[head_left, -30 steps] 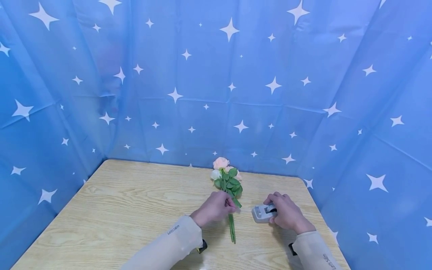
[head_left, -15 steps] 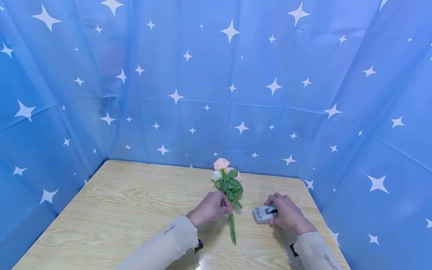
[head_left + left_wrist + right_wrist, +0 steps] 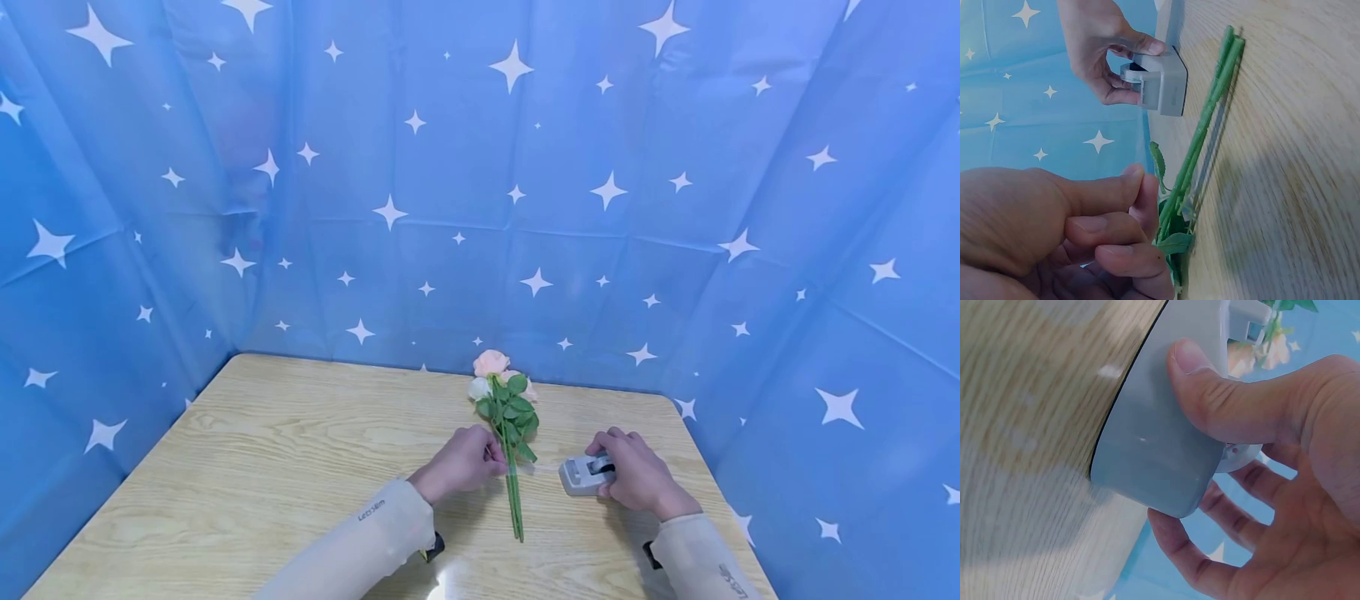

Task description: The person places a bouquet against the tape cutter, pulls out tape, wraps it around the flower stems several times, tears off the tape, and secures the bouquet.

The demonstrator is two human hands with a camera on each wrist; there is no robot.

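Where the left hand (image 3: 467,460) stands, the bunch of flowers (image 3: 512,427) lies directly to its right on the table (image 3: 337,433), the hand just beside the stems (image 3: 516,504) below the leaves (image 3: 519,406). Long axis runs from the flower heads (image 3: 491,362) at the far edge towards the person, stem ends skewed slightly right. The left hand is nearer; the right hand (image 3: 637,472) is apart, on the opposite side. Left thumb and forefinger are pinched together, apparently on a clear strip (image 3: 513,469) at the stems; the strip is faint, its extent not determinable. The right hand grips the grey tape dispenser (image 3: 579,476), its base on the table. Count: one bunch; three flower heads visible, two pink, one white; two stem ends; one dispenser; two hands; leaves overlap, number not determinable
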